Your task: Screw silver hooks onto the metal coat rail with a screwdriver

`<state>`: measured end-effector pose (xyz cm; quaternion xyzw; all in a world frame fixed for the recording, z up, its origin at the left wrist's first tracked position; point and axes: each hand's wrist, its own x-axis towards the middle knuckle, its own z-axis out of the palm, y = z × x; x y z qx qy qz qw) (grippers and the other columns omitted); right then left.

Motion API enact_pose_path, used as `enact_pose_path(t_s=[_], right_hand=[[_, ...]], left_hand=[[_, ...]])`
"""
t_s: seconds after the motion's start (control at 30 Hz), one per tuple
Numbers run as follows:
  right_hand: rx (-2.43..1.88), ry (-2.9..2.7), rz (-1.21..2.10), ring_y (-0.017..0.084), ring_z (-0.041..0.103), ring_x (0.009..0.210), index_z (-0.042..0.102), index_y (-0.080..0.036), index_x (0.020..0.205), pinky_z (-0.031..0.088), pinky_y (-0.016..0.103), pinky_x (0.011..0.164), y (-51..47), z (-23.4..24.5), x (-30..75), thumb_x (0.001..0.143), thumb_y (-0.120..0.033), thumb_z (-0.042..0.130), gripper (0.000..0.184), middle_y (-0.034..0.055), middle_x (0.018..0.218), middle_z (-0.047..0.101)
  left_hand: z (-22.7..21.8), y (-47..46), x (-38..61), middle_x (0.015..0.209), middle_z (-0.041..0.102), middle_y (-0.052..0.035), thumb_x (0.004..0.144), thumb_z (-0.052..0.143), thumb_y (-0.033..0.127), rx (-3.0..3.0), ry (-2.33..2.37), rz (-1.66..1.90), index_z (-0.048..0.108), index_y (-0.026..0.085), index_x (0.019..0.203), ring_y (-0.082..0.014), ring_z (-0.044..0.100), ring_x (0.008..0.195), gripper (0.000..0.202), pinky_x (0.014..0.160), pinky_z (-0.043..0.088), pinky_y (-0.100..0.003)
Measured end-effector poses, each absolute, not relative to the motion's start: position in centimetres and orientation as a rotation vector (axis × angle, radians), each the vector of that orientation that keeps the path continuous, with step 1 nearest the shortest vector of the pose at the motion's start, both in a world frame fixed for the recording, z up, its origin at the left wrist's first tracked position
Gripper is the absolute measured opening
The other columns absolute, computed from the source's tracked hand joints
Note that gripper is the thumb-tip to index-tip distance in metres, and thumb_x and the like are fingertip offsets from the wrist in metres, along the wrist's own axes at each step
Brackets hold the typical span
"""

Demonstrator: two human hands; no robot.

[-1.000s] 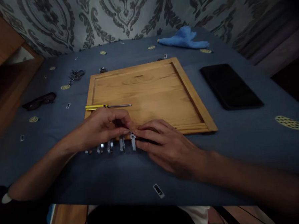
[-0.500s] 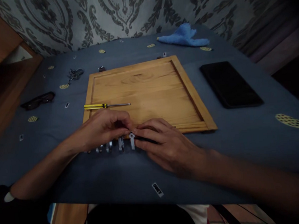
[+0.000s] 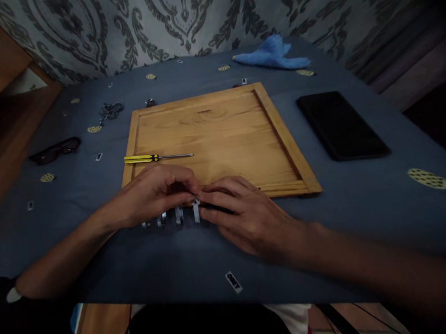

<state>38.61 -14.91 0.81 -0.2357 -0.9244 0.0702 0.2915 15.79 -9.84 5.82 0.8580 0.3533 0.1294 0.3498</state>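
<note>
While the left hand (image 3: 157, 193) bends in over the near edge of a framed wooden panel (image 3: 289, 138), its thumb and forefinger come close together at the top of a silver metal hook (image 3: 196, 212); whether they are clamped on anything there cannot be told. The right hand (image 3: 246, 213) lies opposite, its fingers bent and mostly side by side, tips beside the same hook, though whether they grip it is hidden. That hook sits at the panel's near edge, the rightmost in a row with other metal hooks (image 3: 178, 215), some partly covered by the left hand. Just beyond that hand, a yellow-and-black screwdriver (image 3: 141, 159) rests across the panel's left border, its shaft pointing right. On the dark blue tablecloth (image 3: 168, 269) around the panel are black sunglasses (image 3: 55, 151) to the left, a black tablet (image 3: 342, 126) to the right and a fuzzy blue cloth (image 3: 271, 55) at the far side.
</note>
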Motion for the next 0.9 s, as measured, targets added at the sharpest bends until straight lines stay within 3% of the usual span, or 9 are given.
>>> enact_pose_path(t_s=[0.5,0.9], right_hand=[[-0.621,-2.482,0.201,0.027,0.06,0.11,0.07,-0.015,0.114,0.055,0.047,0.092,-14.86,0.84,38.68,0.094,-0.009,0.05,0.029,0.0112,0.116,0.073],[-0.617,-2.471,0.135,0.027,0.06,0.109,0.07,-0.015,0.113,0.054,0.046,0.092,-14.85,0.45,38.66,0.094,-0.011,0.05,0.027,0.0095,0.119,0.072]], left_hand=[[6.2,-10.04,15.99,0.075,0.069,0.0021,0.09,0.064,0.019,2.309,0.881,0.338,0.071,0.018,0.087,-0.009,0.06,0.068,0.008,0.063,0.041,-0.019],[6.02,-9.89,15.39,0.083,0.073,0.001,0.091,0.066,0.026,2.298,0.863,0.334,0.072,0.02,0.092,-0.0101,0.066,0.077,0.008,0.069,0.046,-0.019]])
